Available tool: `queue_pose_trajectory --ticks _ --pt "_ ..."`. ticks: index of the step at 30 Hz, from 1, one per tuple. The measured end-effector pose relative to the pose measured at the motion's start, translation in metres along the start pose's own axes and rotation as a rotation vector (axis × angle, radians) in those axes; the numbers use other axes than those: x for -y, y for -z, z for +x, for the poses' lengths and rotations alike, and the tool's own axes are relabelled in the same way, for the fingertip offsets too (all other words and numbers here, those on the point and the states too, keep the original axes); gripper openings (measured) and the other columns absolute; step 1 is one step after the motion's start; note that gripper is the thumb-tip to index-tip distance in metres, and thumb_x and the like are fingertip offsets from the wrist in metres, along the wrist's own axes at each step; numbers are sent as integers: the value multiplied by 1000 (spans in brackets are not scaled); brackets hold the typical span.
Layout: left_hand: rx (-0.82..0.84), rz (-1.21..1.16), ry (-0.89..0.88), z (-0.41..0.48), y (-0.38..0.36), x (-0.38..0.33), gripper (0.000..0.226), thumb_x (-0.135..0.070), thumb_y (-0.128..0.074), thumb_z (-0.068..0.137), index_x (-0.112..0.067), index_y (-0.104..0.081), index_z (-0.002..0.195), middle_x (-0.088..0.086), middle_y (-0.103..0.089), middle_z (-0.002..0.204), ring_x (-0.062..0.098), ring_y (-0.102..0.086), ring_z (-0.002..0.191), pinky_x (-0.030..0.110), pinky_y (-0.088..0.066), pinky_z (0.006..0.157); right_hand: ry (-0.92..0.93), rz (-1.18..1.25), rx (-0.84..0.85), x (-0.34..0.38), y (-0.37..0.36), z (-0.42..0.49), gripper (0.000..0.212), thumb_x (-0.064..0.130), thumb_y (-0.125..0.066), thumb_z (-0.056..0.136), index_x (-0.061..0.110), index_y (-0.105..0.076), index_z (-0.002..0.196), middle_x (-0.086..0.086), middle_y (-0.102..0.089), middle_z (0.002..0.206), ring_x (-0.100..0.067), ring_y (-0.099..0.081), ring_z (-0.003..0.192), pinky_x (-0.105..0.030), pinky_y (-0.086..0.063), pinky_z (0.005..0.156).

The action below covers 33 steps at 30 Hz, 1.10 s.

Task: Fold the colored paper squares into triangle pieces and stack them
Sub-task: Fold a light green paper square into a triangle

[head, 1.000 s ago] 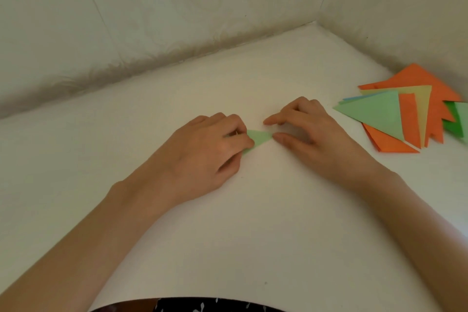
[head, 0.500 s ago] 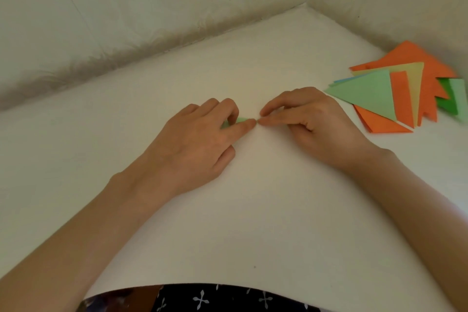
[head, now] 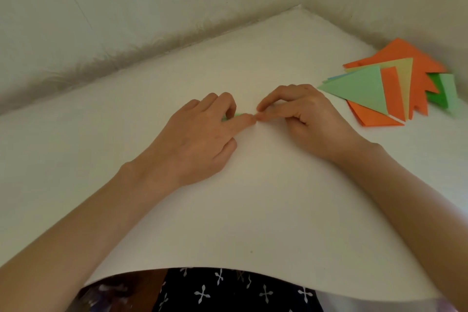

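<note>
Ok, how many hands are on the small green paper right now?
2. The left hand presses on the small green paper, hiding most of it; the right hand pinches at its right end.

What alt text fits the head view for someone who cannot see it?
The left hand presses a small green paper piece, mostly hidden, on a white table while the right hand pinches its end. Orange and green triangles lie piled at right.
</note>
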<state>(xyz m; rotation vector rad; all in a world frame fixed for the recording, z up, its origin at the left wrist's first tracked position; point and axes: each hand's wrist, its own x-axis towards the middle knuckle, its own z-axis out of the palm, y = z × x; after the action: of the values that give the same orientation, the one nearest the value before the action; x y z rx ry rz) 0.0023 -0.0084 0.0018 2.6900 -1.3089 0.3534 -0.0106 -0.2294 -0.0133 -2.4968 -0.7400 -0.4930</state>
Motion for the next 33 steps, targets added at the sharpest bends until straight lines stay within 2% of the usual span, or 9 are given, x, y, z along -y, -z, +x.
queue_pose_trajectory --ticks 3,8,13,17,19,22,27,30,33 --pt "-14 18 -21 1 -1 0 49 -24 -34 81 -20 -62 121 11 -54 103 26 -45 87 34 -31 76 5 11 -2 -1 -1 1 48 -12 -40 73 12 -77 93 -6 -69 95 -26 -63 75 -37 -45 72" --pt "0 13 1 -5 -2 1 51 -23 -34 82 -20 -62 124 13 -55 115 28 -44 103 38 -30 90 -20 -21 3 4 1 1 51 -6 -35 71 16 -76 93 -2 -70 97 -23 -64 79 -36 -39 78" --pt "-21 -102 81 -10 -2 -2 51 -27 -33 80 -21 -61 122 10 -52 119 26 -45 104 33 -29 90 -28 4 14 8 2 2 55 8 -25 70 13 -76 91 -4 -70 96 -25 -63 80 -37 -43 77" --pt "-102 -273 267 -9 1 0 52 -53 -40 83 -27 -55 125 0 -46 119 8 -36 100 27 -29 89 -21 22 21 9 3 3 53 7 -26 69 8 -75 90 -6 -68 95 -29 -61 82 -34 -46 71" --pt "-103 -219 262 -6 1 -1 56 -57 -43 79 -30 -54 127 -2 -46 117 11 -39 102 23 -23 87 -26 9 29 11 3 2 52 8 -27 70 8 -74 91 -6 -68 96 -30 -60 83 -35 -46 72" --pt "-71 -225 339 0 5 -6 52 -54 -54 80 -30 -53 127 -4 -50 110 16 -45 103 25 -24 85 -21 -18 49 14 4 1 46 9 -30 75 8 -72 95 -6 -67 97 -29 -60 82 -38 -46 71" --pt "-34 -527 397 2 8 -8 41 -32 -71 82 -24 -58 120 -8 -55 100 13 -52 94 34 -41 90 -152 77 78 15 7 1 35 26 -52 88 14 -61 119 2 -62 104 -19 -53 94 -31 -39 85" --pt "-52 -582 400 2 9 -9 38 -21 -72 82 -21 -61 118 -7 -54 99 10 -54 91 32 -44 89 -143 57 106 14 6 2 26 26 -58 85 14 -68 106 -3 -61 102 -24 -51 94 -29 -38 85" --pt "-58 -579 376 2 10 -11 37 -13 -69 83 -22 -61 118 -13 -47 93 10 -54 92 34 -45 88 -129 129 98 14 8 2 13 19 -63 83 15 -70 93 0 -62 99 -19 -49 95 -17 -35 85"
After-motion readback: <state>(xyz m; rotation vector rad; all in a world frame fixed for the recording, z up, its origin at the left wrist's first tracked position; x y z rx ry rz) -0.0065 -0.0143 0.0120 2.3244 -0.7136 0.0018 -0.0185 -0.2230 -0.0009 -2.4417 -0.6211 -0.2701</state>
